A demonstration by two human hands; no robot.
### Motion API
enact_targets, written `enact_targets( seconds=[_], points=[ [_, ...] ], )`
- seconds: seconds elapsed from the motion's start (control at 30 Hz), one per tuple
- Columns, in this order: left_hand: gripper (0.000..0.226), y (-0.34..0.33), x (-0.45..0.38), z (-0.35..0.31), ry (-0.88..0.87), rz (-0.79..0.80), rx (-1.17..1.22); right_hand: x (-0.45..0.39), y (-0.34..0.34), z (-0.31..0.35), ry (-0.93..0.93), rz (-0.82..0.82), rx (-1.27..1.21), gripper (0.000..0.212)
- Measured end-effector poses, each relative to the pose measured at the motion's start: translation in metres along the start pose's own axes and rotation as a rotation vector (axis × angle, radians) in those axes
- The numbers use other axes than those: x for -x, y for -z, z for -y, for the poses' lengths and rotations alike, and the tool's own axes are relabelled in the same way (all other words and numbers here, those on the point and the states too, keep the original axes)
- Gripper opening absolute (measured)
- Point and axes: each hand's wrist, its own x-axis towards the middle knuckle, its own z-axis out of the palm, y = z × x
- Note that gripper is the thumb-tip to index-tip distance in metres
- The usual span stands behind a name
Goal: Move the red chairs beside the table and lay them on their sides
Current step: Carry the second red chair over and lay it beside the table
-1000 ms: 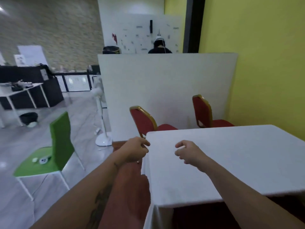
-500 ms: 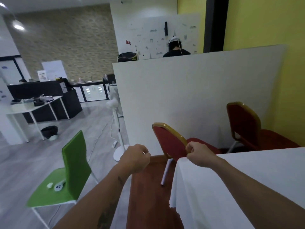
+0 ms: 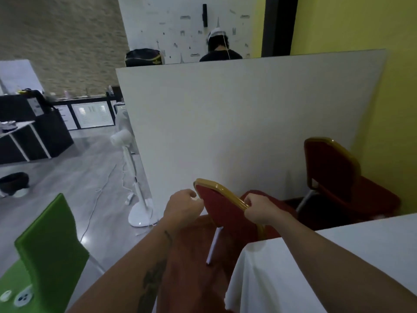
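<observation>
Two red chairs with gold frames stand upright at the far side of the white-clothed table (image 3: 352,258). The near red chair (image 3: 223,213) is just past the table's corner. My right hand (image 3: 261,210) is closed over the gold top rail of its backrest. My left hand (image 3: 184,206) is curled at the backrest's left top corner, touching or nearly touching the frame. The second red chair (image 3: 334,177) stands further right, against the yellow wall, with no hand near it.
A white partition panel (image 3: 237,123) stands right behind both chairs. A white pedestal fan (image 3: 133,177) and its cord are on the floor to the left. A green chair (image 3: 47,251) with small items on its seat is at the near left. A person is beyond the partition.
I have moved forward past the table's corner. Both hands went from hovering over the table to the near red chair's backrest, and my right hand closed on its top rail.
</observation>
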Motion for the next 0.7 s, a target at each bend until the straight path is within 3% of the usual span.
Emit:
enact_targets(
  seconds=[0.17,0.33,0.47,0.57,0.63,0.7],
  points=[
    [0.042,-0.021,-0.087,0.016,0.004,0.064,0.122,-0.049,-0.019,0.017,-0.133,-0.003,0.088,0.041],
    [0.059,-0.042,-0.177,0.035,0.081,0.205,0.228,-0.092,-0.039,0.031,-0.364,0.014,0.138,0.073],
    [0.051,-0.060,-0.223,0.030,0.151,0.303,0.308,-0.111,-0.057,0.030,-0.484,0.049,0.089,0.080],
    [0.087,-0.090,-0.251,0.029,0.317,0.405,0.454,-0.119,-0.065,0.025,-0.503,0.006,0.069,0.067],
    [0.113,-0.113,-0.264,0.027,0.416,0.459,0.560,-0.124,-0.064,0.019,-0.494,0.011,0.030,0.044],
    [0.121,-0.116,-0.258,0.015,0.480,0.482,0.653,-0.127,-0.061,0.014,-0.500,0.026,0.017,0.029]
  ],
)
